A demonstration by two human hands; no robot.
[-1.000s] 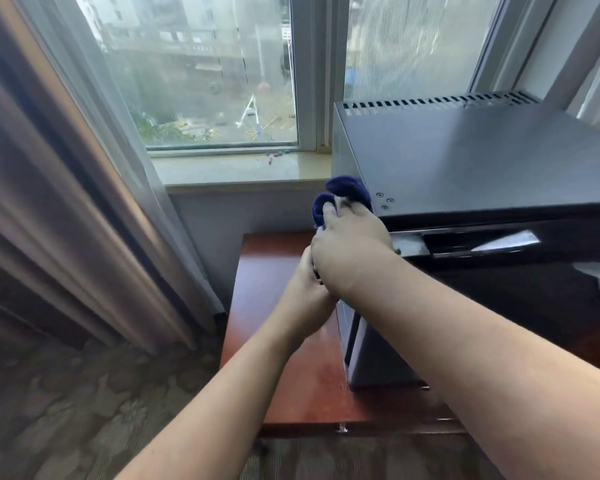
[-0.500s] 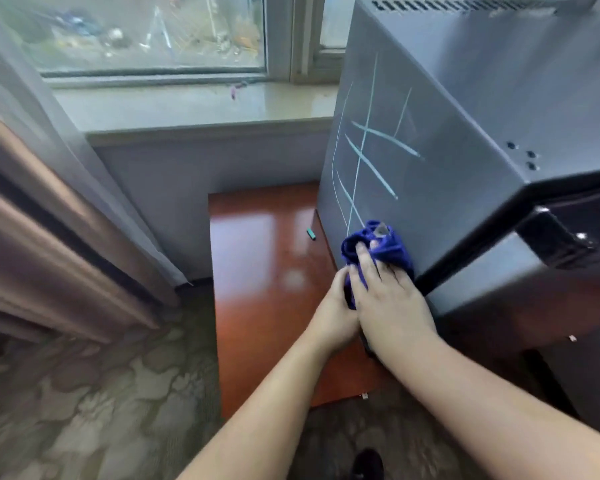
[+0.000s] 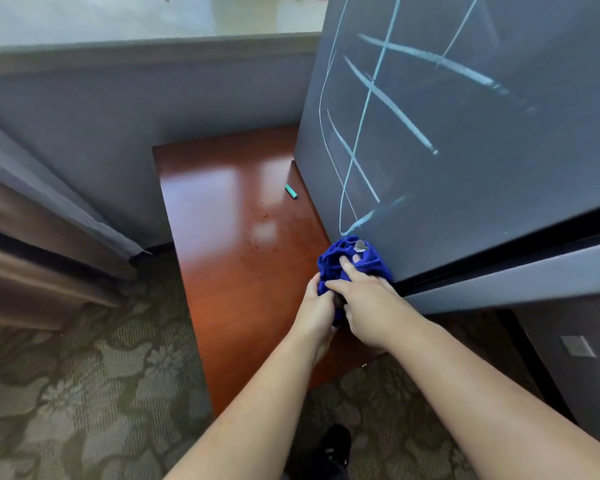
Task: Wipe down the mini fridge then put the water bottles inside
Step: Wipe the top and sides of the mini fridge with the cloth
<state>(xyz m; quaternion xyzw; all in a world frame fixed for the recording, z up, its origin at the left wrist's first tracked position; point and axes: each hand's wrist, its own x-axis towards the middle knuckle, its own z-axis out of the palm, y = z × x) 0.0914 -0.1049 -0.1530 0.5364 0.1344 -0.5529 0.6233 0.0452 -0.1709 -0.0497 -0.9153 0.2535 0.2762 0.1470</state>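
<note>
The blue cloth (image 3: 343,263) sat bunched against the lower front corner of the mini fridge (image 3: 482,174) on its grey side wall. The fridge filled the view from 12 to 3 o'clock and stood on a reddish wooden table (image 3: 222,244). The right hand (image 3: 373,306) lay on top with fingers spread and fairly straight, pressing the cloth to the metal, while the left hand (image 3: 316,315), touching it at 8 o'clock, curled its fingers into the cloth's lower folds. Teal lines (image 3: 390,102) crossed the wall at 12 o'clock from the cloth, and a short teal stick (image 3: 291,191) lay on the table at about 11 o'clock, just beside the fridge.
</note>
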